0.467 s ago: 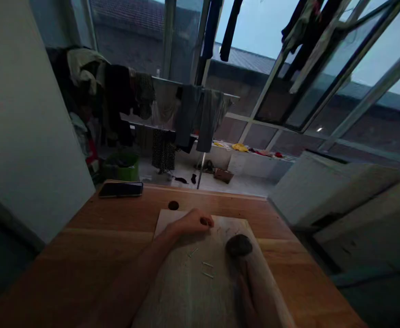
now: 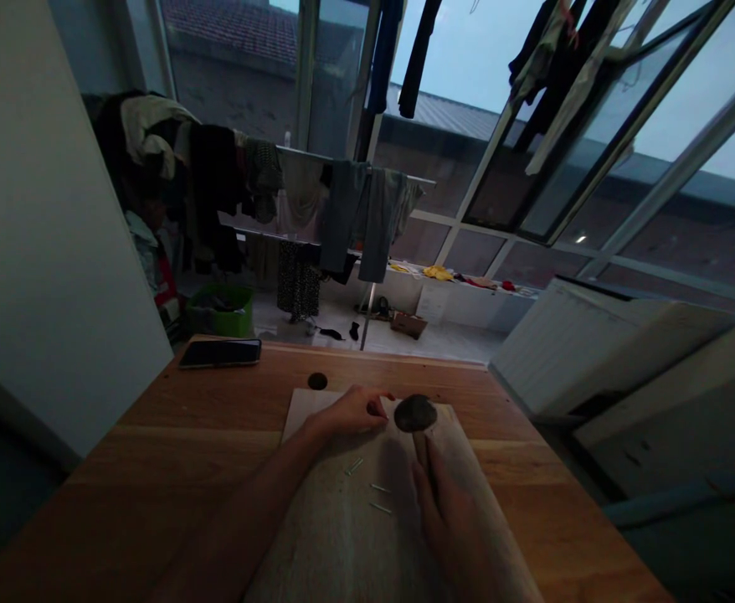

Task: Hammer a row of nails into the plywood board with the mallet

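Observation:
Near the far edge of a pale wooden board (image 2: 342,536), my left hand (image 2: 358,410) has thumb and forefinger pinched close to the surface. Whatever is between those fingertips is hidden or too small to make out. My right hand (image 2: 449,511) is wrapped round the wooden handle of a hammer (image 2: 416,413). Its dark, rounded head is raised over the board, just right of my left fingertips. Several thin nails lie loose nearer me, among them one nail (image 2: 380,487) and, below it, another nail (image 2: 381,507).
Under the board is a brown wooden table (image 2: 217,469). A phone (image 2: 220,353) lies at its far left corner, and a dark round spot (image 2: 317,381) marks the wood behind the board. Beyond stand a green tub (image 2: 233,314) and a rack of hanging clothes (image 2: 348,209).
The hammer head has moved up and left, closer to my left fingertips, and my right hand has come forward with it. My left hand stays almost in place.

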A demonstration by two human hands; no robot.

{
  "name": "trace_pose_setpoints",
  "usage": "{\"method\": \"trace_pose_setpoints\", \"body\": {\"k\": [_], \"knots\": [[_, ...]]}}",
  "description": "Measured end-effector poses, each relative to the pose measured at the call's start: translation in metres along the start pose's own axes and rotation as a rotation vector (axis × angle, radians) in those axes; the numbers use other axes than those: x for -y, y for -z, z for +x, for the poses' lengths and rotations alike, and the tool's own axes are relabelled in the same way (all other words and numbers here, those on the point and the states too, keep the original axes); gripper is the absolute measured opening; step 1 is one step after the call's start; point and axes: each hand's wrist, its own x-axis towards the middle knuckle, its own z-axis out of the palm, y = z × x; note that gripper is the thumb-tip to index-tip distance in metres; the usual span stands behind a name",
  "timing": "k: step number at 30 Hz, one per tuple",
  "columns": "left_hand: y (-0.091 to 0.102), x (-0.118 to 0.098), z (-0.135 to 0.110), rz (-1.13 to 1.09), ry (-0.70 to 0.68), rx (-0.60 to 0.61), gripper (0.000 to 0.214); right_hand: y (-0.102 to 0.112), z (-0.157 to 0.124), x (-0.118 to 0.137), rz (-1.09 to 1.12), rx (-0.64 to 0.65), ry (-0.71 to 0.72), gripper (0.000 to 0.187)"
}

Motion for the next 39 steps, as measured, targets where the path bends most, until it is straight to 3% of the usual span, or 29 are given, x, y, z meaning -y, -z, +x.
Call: {"method": "trace_pose_setpoints", "body": {"k": [5, 10, 14, 18, 21, 24, 27, 31, 34, 39], "knots": [[0.001, -0.004, 0.000, 0.056, 0.008, -0.013, 0.050, -0.010, 0.012, 0.014, 0.092, 0.154, -0.104, 0.061], [0.001, -0.005, 0.000, 0.070, 0.006, -0.019, 0.051, -0.011, 0.014, 0.021, 0.095, 0.122, -0.082, 0.060], [0.002, -0.005, 0.000, 0.009, 0.016, 0.034, 0.055, -0.001, 0.013, 0.027, 0.031, 0.179, -0.099, 0.060], [0.002, -0.005, -0.002, -0.021, 0.039, 0.071, 0.055, 0.000, -0.005, 0.006, -0.015, 0.066, -0.068, 0.061], [0.005, -0.014, -0.004, 0.093, 0.077, 0.037, 0.046, -0.009, -0.026, -0.024, -0.020, -0.018, -0.047, 0.062], [0.012, -0.037, -0.005, 0.246, 0.043, 0.078, 0.027, -0.019, -0.040, -0.045, -0.019, -0.059, -0.058, 0.063], [0.013, -0.068, -0.013, 0.367, -0.078, 0.251, 0.010, -0.022, -0.043, -0.051, -0.003, -0.073, -0.043, 0.064], [-0.004, -0.093, -0.037, 0.672, -0.125, 0.402, 0.023, -0.019, -0.040, -0.050, 0.008, -0.043, -0.030, 0.064], [-0.023, -0.093, -0.057, 0.883, -0.191, 0.427, 0.029, -0.016, -0.041, -0.051, 0.021, -0.013, -0.037, 0.065], [-0.039, -0.084, -0.067, 0.918, -0.271, 0.389, 0.016, -0.018, -0.044, -0.052, 0.093, -0.004, -0.093, 0.066]]}}
